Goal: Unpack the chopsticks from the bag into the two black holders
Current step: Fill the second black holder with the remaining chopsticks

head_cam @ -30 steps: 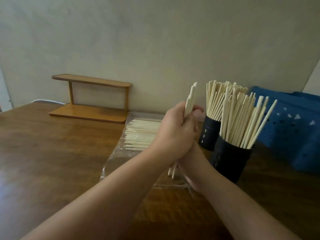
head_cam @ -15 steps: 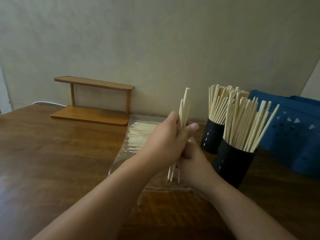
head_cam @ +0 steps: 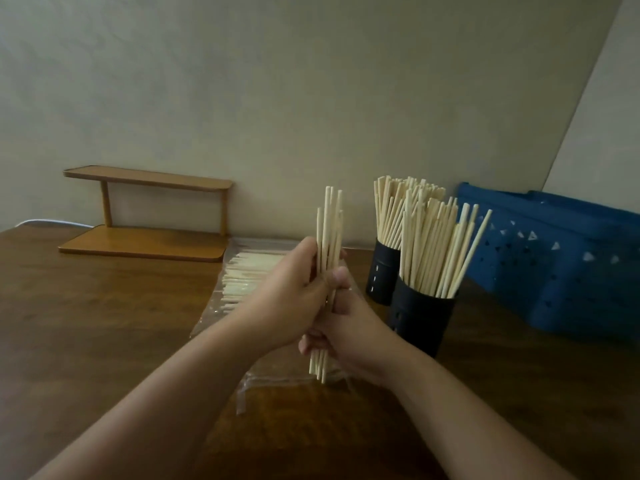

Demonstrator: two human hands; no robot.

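A bundle of pale wooden chopsticks [head_cam: 329,223] stands nearly upright above the clear plastic bag [head_cam: 221,299]. My left hand [head_cam: 291,296] grips the bundle at its middle, thumb across the front. My right hand [head_cam: 349,327] holds the lower part from the right and behind, with the tips sticking out below. More chopsticks [head_cam: 249,271] lie flat inside the bag on the brown table. Two black holders stand to the right of my hands, the near holder [head_cam: 420,320] and the far holder [head_cam: 382,271], both packed with upright chopsticks.
A small two-tier wooden shelf [head_cam: 145,216] stands at the back left against the wall. A blue perforated plastic basket [head_cam: 554,265] lies at the right behind the holders. A white cable [head_cam: 45,222] runs along the far left table edge.
The bundle has turned from leaning right to nearly upright and slid higher through my hands. Both hands have shifted slightly left and down with it.
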